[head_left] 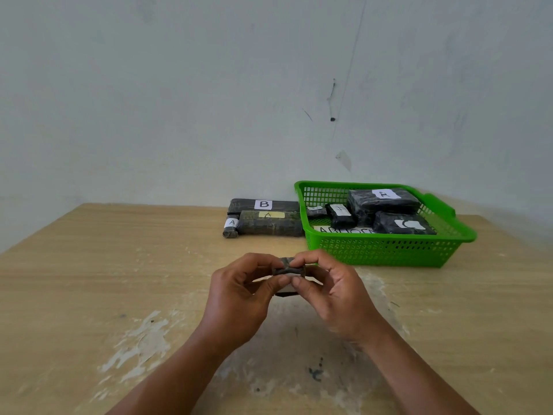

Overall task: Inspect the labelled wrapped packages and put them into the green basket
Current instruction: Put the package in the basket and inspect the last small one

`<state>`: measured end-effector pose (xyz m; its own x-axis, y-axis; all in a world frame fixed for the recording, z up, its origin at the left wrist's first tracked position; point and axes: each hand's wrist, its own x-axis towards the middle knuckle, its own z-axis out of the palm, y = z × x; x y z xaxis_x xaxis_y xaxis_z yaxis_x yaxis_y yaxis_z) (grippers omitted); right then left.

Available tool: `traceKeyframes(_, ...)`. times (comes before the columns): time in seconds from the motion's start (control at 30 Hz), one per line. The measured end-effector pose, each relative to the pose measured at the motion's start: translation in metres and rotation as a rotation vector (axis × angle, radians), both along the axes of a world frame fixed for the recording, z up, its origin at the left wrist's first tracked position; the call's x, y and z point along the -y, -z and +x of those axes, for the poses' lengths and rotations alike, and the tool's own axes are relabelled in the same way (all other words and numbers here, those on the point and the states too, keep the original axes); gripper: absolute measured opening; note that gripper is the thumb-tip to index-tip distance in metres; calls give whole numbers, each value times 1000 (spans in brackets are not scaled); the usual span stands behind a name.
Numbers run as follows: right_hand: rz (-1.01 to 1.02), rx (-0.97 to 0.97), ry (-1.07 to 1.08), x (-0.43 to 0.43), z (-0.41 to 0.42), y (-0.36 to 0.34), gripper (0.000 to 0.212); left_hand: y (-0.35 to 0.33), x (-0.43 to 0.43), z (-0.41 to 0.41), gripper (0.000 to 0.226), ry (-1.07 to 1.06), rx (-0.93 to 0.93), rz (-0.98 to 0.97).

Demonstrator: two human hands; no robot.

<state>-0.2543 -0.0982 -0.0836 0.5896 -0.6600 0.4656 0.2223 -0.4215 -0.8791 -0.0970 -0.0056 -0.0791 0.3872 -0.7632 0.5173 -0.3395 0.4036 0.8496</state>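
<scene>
A small dark wrapped package (288, 268) is held above the table's middle, pinched between my left hand (239, 295) and my right hand (335, 292); fingers hide most of it and its label. The green basket (389, 250) stands at the back right with several dark labelled packages inside, one marked A (384, 200) on top. Left of the basket three packages lie on the table: a long one marked B (263, 205), one with a yellow A label (270, 224) in front of it, and a small roll marked A (231, 227).
The wooden table (89, 280) has worn pale patches near its front middle. A grey wall rises directly behind the basket and the packages. A white sheet with writing (344, 229) lies in the basket bottom.
</scene>
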Motion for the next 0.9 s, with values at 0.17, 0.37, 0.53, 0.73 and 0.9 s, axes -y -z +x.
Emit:
traceKeyframes(0.17,9,19,-24,-3,0,-2,20,-3,-1,0,19,-12,31,20)
traceKeyframes(0.37,-16,8,-10,-1,0,0,14,-2,-1,0,16,-35,60,24)
traceKeyframes(0.53,-43,-26,110,-2,3,4,41,0,-1,1,22,-38,120,127)
traceKeyframes(0.73,-254,-142,359,0,0,1,50,-4,-3,0,10,-1,6,271)
traceKeyframes(0.9,-277,-119,243,-3,3,4,45,-4,-3,-6,13,-62,-133,302)
